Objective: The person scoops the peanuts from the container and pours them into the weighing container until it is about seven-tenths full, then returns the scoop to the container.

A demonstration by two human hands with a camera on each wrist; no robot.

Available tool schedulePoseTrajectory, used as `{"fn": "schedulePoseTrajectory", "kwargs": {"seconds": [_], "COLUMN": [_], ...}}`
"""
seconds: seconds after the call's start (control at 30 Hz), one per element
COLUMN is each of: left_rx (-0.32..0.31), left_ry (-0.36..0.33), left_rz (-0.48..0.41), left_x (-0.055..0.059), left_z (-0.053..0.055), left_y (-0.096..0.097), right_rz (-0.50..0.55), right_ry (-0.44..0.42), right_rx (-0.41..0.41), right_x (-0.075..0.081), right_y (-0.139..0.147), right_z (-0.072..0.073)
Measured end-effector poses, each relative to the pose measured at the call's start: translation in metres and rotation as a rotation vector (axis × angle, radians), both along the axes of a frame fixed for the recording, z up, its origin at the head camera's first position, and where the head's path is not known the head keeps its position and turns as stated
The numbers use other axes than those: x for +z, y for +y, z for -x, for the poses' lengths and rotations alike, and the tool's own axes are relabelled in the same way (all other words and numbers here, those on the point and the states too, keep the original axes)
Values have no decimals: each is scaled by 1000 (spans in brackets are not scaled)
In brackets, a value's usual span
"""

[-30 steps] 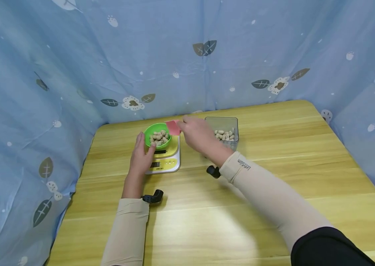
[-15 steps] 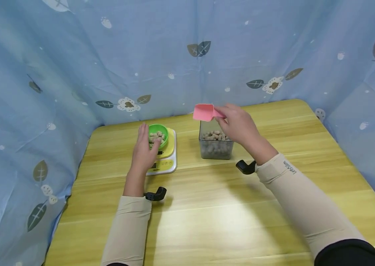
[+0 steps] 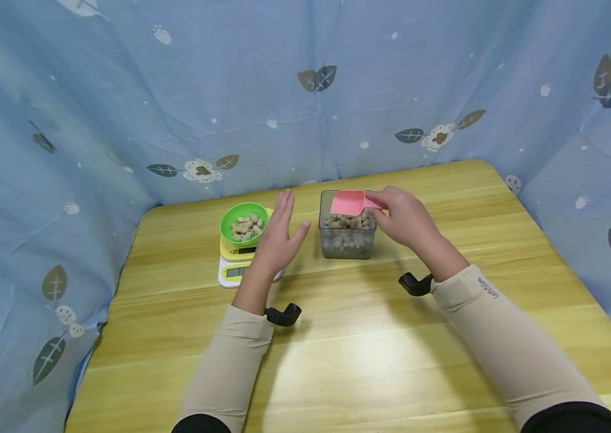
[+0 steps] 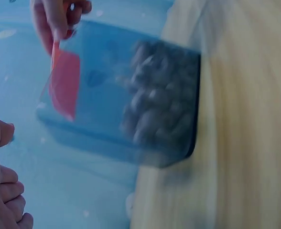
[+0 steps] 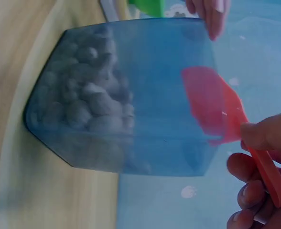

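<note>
My right hand [image 3: 405, 218] pinches the handle of a pink scoop [image 3: 347, 202] between thumb and fingers. The scoop's blade is at the mouth of a clear grey plastic container [image 3: 346, 245], above the unshelled peanuts [image 3: 350, 222] inside. In the right wrist view the scoop [image 5: 210, 102] shows partly through the container wall. My left hand [image 3: 277, 245] is raised with straight fingers, between the container and a green bowl [image 3: 228, 224], holding nothing. Peanuts [image 3: 247, 228] lie in that bowl, which sits on a yellow and white kitchen scale [image 3: 230, 264]. My left forearm hides part of the scale.
A wooden table [image 3: 349, 361] bears everything. Behind it and at both sides hangs a blue patterned curtain [image 3: 262, 72]. A black wrist camera [image 3: 284, 314] sticks out from my left wrist, another camera [image 3: 415, 284] from my right.
The scoop has moved right from the green bowl, then down to the container's mouth. My left hand has left the bowl's side and moved right towards the container.
</note>
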State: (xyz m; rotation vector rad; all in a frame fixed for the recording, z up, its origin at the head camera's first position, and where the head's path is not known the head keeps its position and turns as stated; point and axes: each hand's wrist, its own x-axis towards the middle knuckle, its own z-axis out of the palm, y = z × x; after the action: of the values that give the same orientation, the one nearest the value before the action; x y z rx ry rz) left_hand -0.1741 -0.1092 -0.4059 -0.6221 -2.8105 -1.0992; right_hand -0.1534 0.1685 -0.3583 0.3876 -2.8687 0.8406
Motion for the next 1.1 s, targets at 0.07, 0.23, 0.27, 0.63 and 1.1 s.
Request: {"fn": "schedulePoseTrajectory", "kwargs": {"seconds": [0.07,0.23,0.27,0.63,1.1], "left_rx": [-18,-52,-57,-102,-87], "left_ry": [-10,-55,-61,-77,-38], "left_rz": [11,14,10,3,43], "left_x": [-4,-10,-11,-16,-16], "left_z": [-1,-3,-3,-6,-11], "left_y": [8,23,26,41,43], "right_rz": [-30,-87,-92,-74,-88], "right_ry": [-22,-23,-23,-101,-130], "right_rx": [14,40,46,145,194], "right_x": [-3,-5,-5,-17,-19], "right_y": [-2,-7,-8,-12,-14], "right_z": [1,6,7,22,31]}}
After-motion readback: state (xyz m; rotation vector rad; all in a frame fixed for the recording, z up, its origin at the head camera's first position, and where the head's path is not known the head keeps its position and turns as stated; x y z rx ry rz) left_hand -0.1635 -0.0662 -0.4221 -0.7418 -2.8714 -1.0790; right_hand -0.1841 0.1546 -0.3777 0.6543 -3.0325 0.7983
